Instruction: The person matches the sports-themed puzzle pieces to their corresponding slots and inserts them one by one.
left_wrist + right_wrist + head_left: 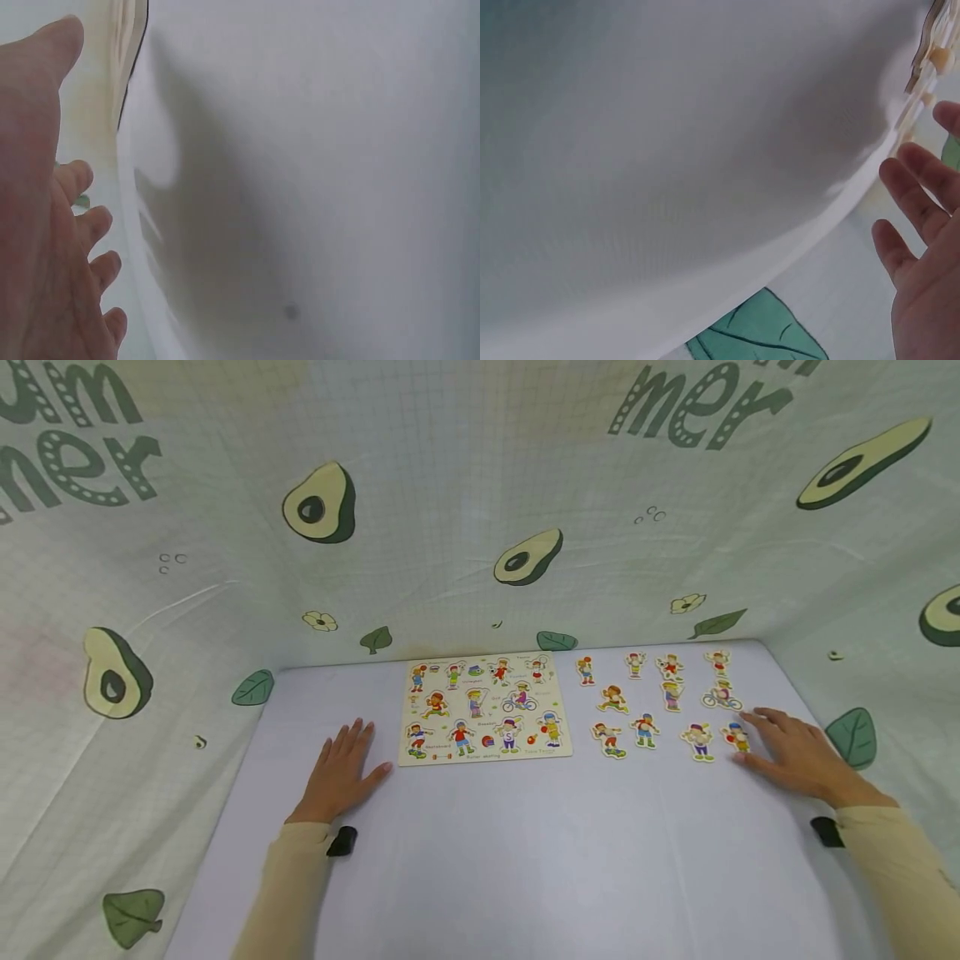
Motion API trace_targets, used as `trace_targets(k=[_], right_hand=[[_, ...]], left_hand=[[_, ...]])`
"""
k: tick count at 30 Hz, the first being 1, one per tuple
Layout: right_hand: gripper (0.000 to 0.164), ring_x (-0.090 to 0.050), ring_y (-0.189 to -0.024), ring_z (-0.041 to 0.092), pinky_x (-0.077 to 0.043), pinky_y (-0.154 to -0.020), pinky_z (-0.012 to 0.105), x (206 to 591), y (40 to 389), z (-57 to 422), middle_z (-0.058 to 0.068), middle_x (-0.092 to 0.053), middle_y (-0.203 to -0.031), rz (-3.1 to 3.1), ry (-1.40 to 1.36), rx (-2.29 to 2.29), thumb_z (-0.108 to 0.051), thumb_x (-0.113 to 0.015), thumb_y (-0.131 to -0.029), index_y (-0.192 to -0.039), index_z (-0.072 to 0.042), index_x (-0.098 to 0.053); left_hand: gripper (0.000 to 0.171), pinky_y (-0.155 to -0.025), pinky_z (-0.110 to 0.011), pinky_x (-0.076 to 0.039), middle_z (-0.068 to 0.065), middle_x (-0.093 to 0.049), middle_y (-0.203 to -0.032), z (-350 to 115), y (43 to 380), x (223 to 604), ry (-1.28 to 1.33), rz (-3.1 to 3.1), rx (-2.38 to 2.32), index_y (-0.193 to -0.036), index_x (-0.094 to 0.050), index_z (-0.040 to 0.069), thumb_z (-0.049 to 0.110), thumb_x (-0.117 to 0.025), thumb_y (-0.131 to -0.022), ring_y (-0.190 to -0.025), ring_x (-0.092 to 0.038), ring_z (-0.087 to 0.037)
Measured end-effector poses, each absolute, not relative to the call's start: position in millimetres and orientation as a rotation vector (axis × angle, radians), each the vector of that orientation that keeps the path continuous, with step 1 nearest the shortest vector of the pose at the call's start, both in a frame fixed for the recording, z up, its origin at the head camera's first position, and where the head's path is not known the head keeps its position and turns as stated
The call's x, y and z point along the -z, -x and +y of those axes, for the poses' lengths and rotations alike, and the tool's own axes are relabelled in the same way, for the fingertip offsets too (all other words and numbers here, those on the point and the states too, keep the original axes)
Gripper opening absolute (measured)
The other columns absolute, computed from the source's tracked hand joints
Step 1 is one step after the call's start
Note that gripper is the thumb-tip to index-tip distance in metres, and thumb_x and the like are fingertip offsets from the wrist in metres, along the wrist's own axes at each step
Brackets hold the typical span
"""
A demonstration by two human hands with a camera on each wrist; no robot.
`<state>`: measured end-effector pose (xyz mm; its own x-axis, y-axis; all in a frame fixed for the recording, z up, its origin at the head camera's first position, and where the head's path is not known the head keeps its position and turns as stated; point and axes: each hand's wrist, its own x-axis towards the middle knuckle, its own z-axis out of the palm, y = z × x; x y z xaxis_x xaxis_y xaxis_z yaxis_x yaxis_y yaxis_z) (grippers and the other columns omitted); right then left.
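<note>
A flat puzzle board (485, 766) printed with children playing sports lies on the table. My left hand (337, 777) is just left of it with fingers extended, holding nothing; its palm and fingertips (97, 225) show in the left wrist view. To the right of the board, several puzzle pieces shaped like children lie in loose rows. My right hand (798, 756) is at their right end, fingers extended and nothing gripped. Nearest to it are a blue-capped child piece (738, 739) and a cyclist piece (722, 697); contact cannot be made out.
The white table (525, 860) meets a hanging cloth (420, 585) printed with avocados and leaves at its back and sides. Other pieces include a baseball child (700, 743), a skateboarder (609, 741) and a runner (612, 699). Black bands (342, 842) sit at both wrists.
</note>
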<state>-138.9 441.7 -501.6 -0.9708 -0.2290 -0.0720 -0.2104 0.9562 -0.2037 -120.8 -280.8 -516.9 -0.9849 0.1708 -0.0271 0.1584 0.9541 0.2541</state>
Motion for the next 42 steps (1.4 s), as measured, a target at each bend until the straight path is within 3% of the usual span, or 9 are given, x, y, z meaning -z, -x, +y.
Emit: trace_targets(k=[19, 42], right_hand=[[0.069, -0.046, -0.125, 0.061, -0.035, -0.104, 0.079, 503.2, 136.4, 440.1, 0.038, -0.047, -0.141, 3.017, 0.343, 0.317, -0.034, -0.078, -0.097, -0.143, 0.010, -0.053], [0.046, -0.060, -0.113, 0.055, -0.049, -0.095, 0.071, 507.3, 141.5, 438.9, 0.032, -0.062, -0.126, 3.118, 0.513, 0.259, -0.008, -0.086, -0.085, -0.125, 0.007, -0.070]], left_hand=[[0.085, -0.129, -0.063, -0.013, -0.023, -0.018, -0.175, -241.2, 130.9, 514.9, -0.251, 2.954, -0.361, -0.167, -0.029, 0.005, 0.050, -0.061, -0.103, -0.160, -0.015, -0.048], [0.080, -0.128, -0.065, -0.012, -0.023, -0.014, -0.175, -237.6, 133.9, 514.1, -0.198, 2.908, -0.302, -0.169, -0.026, 0.010, 0.049, -0.056, -0.106, -0.161, -0.011, -0.049]])
